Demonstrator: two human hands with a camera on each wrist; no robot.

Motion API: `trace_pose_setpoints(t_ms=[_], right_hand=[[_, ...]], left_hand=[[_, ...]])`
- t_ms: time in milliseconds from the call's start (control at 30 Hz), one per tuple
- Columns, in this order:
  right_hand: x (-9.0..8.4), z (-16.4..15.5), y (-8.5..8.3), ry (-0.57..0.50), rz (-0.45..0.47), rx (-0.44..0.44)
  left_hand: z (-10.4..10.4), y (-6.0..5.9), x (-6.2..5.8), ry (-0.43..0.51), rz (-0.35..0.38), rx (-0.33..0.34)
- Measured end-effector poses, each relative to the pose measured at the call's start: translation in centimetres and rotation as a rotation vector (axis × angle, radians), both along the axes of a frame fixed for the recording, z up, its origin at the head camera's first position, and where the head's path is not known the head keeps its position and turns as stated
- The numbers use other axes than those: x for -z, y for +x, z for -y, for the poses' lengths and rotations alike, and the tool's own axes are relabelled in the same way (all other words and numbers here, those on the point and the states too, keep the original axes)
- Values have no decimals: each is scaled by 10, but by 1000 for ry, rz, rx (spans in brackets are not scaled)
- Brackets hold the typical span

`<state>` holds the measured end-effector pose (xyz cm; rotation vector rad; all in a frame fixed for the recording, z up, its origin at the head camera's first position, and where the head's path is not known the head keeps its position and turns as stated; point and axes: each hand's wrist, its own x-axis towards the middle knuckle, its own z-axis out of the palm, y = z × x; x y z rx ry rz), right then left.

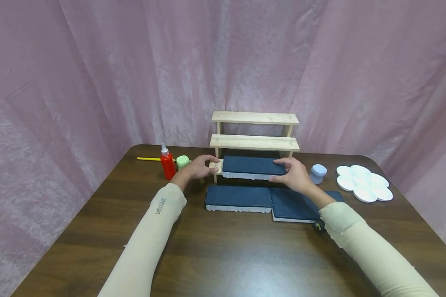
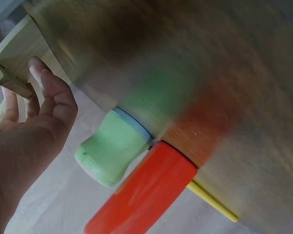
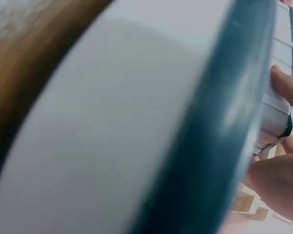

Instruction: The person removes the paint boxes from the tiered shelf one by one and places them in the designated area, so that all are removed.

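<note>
A dark blue flat box [image 1: 253,166] with a white base lies on the lowest tier of a three-tier wooden shelf [image 1: 254,142]. My right hand [image 1: 283,171] grips the box's right end, fingers on top and thumb at the front edge. In the right wrist view the box [image 3: 219,122] fills the frame, with a fingertip [image 3: 288,87] on its ribbed side. My left hand [image 1: 212,163] holds the left end of the lowest tier, the wood [image 2: 17,53] between thumb and fingers [image 2: 51,90].
Two more blue boxes [image 1: 239,197] [image 1: 292,204] lie side by side in front of the shelf. A red bottle [image 1: 167,164], a green jar [image 1: 182,161] and a yellow stick [image 1: 148,159] stand left; a pale blue jar [image 1: 318,173] and a white palette [image 1: 362,182] right.
</note>
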<state>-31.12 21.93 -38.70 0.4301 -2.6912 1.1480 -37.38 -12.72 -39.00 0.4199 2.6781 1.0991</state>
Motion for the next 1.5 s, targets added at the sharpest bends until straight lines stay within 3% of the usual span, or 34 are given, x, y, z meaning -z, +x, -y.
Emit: trace_pose_setpoints(t_ms=[333, 800, 1167, 1500], right_hand=[[1, 1, 2, -72, 55, 24], [0, 0, 8, -160, -82, 15], [-5, 1, 15, -247, -53, 15], [-3, -1, 25, -231, -91, 6]], left_hand=[[1, 0, 0, -24, -2, 1], [1, 3, -3, -20, -17, 2], [1, 4, -2, -10, -5, -8], [1, 3, -1, -10, 12, -5]])
